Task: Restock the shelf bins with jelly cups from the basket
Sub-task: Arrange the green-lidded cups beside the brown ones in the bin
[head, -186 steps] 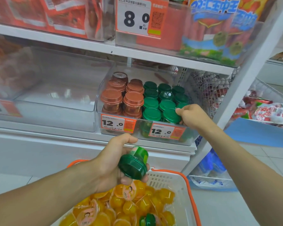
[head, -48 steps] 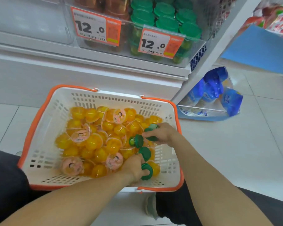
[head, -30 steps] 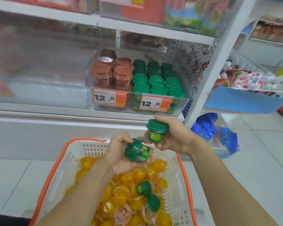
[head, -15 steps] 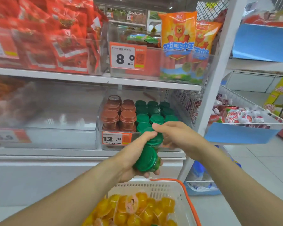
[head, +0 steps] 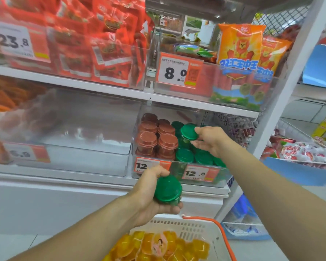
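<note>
Gripping green-lidded cup [head: 189, 131], right hand [head: 211, 141]; seemingly above bin [head: 179, 164]

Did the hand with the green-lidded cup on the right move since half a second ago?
Yes. The right hand carried its green-lidded jelly cup from the clear shelf bin's front edge further in over it.

Bright, even overhead store light, soft shadows only. Glare on clear bin fronts [head: 87, 132] at centre left. Motion blur at left edge; wide-angle bending of shelf post [head: 282, 87] at right.
</note>
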The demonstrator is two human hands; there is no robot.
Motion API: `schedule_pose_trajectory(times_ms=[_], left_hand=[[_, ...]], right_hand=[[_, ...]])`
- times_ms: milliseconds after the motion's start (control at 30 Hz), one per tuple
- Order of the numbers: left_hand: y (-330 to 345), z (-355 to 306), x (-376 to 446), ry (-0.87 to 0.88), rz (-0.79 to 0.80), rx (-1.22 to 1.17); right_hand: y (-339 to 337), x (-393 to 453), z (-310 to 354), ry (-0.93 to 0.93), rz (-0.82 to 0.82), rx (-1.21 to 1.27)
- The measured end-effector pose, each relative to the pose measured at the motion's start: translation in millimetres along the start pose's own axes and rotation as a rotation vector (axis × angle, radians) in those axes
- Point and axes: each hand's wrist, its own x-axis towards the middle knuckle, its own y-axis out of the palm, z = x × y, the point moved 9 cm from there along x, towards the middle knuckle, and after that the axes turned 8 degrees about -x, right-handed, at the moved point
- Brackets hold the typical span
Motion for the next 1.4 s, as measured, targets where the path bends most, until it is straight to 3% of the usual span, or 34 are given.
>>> schedule_pose_trajectory(times_ms=[400, 467, 533, 567, 633, 700, 767, 1033, 1233, 1400], left_hand=[[-3.6, -11.6, 7.6, 0.027, -0.008, 0.12], [-4.5, -10.5, 8.6, 0.018, -0.014, 0.114], [-4.0, -8.5, 7.8, 0.003, -0.009, 0.103], [-4.2, -7.9, 7.5, -0.002, -0.009, 0.082], [-5.4, -7.8, 7.6, -0.006, -0.02, 0.017], [-5.5, -8.2, 8.5, -0.013, -0.026, -0.004], [-4.5, -7.8, 10.0, -0.024, -0.03, 0.021], [-14.5, -13.6, 13.9, -0.05, -0.026, 0.327], [-7.7, -20.8, 18.3, -0.034, 0.099, 0.357], [-20.3, -24.7, 13.2, 0.002, -0.011, 0.455]], right_hand=[[9.3, 29.6, -5.7, 0.007, -0.074, -0.151], [-5.0, 21.3, 4.1, -0.076, -0.177, -0.333], [-21.0, 1.7, 26.8, -0.283, -0.347, -0.534], [-21.6, -13.4, 35.3, -0.384, -0.357, -0.539], [-3.2, -42.4, 37.4, -0.476, -0.114, -0.461], [32.7, -74.3, 22.4, -0.444, 0.309, -0.484], [50.7, -97.4, 0.7, -0.397, 0.559, -0.524], [64.1, -107.5, -50.1, -0.142, 0.78, -0.152], [70.5, -110.6, -55.8, -0.067, 0.775, -0.104], [71.1, -114.0, -68.3, 0.101, 0.804, -0.101]])
